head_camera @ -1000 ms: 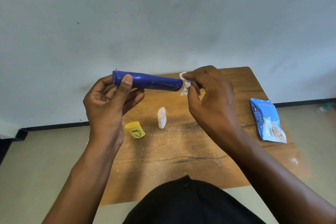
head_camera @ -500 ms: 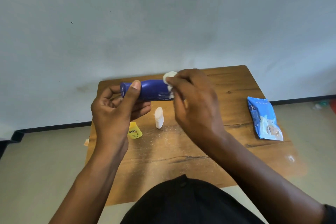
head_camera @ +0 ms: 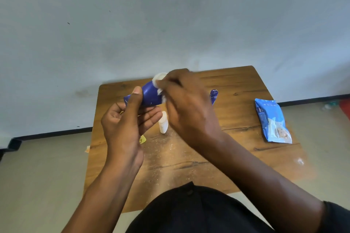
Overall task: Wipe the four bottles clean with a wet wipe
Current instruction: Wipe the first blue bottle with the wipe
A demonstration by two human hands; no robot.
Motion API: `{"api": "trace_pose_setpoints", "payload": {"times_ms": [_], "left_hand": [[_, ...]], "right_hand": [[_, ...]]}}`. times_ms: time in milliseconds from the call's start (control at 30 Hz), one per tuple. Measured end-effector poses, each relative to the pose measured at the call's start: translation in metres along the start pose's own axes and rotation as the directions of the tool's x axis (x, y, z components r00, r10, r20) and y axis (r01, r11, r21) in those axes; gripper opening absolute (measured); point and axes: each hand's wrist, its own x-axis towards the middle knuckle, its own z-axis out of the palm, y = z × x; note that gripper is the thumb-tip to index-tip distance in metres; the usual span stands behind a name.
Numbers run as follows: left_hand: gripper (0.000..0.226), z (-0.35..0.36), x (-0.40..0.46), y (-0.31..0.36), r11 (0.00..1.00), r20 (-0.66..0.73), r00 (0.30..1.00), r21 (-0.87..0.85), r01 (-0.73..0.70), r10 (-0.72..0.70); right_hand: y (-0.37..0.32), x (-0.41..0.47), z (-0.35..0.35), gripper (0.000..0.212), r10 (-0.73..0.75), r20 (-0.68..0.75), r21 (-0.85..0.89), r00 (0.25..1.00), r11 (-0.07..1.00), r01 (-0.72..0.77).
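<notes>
Pale grey wall behind, beige floor, small wooden table pushed up against the wall. Tabletop has a scatter of white specks near the middle.

Left hand holds a blue bottle up over the table, roughly sideways and tilted: thumb pressed on the near side, fingers curled under it. Right hand grips a white wet wipe bunched against the bottle's upper right end; fingers curled around the wipe, hand motion-blurred. That end of the bottle is hidden by the hand and wipe.

On the table:
- small white bottle, upright, just below the held bottle
- yellow bottle, mostly hidden behind the left wrist
- second blue bottle, only a sliver showing past the right hand; can't tell if standing or lying
- blue wipes pack lying flat near the right edge, well apart from the bottles

Orange scrap on the floor by the table's left edge.
</notes>
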Motion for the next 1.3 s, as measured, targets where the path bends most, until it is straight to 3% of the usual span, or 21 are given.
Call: {"api": "trace_pose_setpoints", "payload": {"times_ms": [133, 233, 533, 667, 800, 967, 1067, 1133, 1300], "left_hand": [[0.052, -0.001, 0.001, 0.005, 1.0, -0.004, 1.0, -0.001, 0.023, -0.023], [0.052, -0.001, -0.001, 0.005, 0.999, 0.012, 0.999, -0.003, 0.044, -0.044], [0.054, -0.002, 0.0, 0.003, 0.997, 0.077, 0.995, -0.052, 0.06, -0.055], [0.049, -0.004, -0.001, 0.004, 0.998, 0.101, 0.994, -0.03, 0.054, -0.05], [0.036, -0.001, -0.002, 0.005, 0.994, 0.111, 0.989, -0.043, 0.104, -0.099], [0.03, 0.004, -0.002, 0.001, 0.968, 0.146, 0.963, -0.076, 0.238, -0.225], [0.027, 0.0, 0.001, -0.002, 0.973, 0.171, 0.96, -0.018, 0.228, -0.222], [0.03, -0.004, 0.003, -0.003, 0.979, 0.185, 0.961, 0.032, 0.204, -0.206], [0.037, -0.007, 0.003, -0.009, 0.977, 0.208, 0.966, 0.173, 0.122, -0.157]], "right_hand": [[0.024, 0.002, -0.011, 0.031, 0.137, -0.057, -0.059, 0.989, 0.988, -0.14], [0.027, 0.001, -0.013, 0.03, 0.16, -0.076, -0.053, 0.984, 0.985, -0.165], [-0.002, -0.013, -0.003, 0.03, -0.08, 0.016, -0.026, 0.997, 0.996, 0.081], [0.025, -0.001, -0.017, 0.029, 0.078, -0.117, -0.068, 0.99, 0.994, -0.086], [0.032, 0.0, -0.02, 0.031, 0.13, -0.122, -0.093, 0.984, 0.986, -0.142], [0.002, -0.019, -0.003, 0.026, -0.04, -0.054, -0.043, 0.998, 0.998, 0.038], [-0.008, -0.028, 0.002, 0.027, -0.123, 0.033, -0.039, 0.992, 0.991, 0.125], [0.0, -0.027, -0.001, 0.027, -0.137, 0.015, -0.051, 0.99, 0.989, 0.138], [0.035, -0.014, -0.018, 0.028, 0.071, -0.117, -0.055, 0.991, 0.995, -0.078]]}}
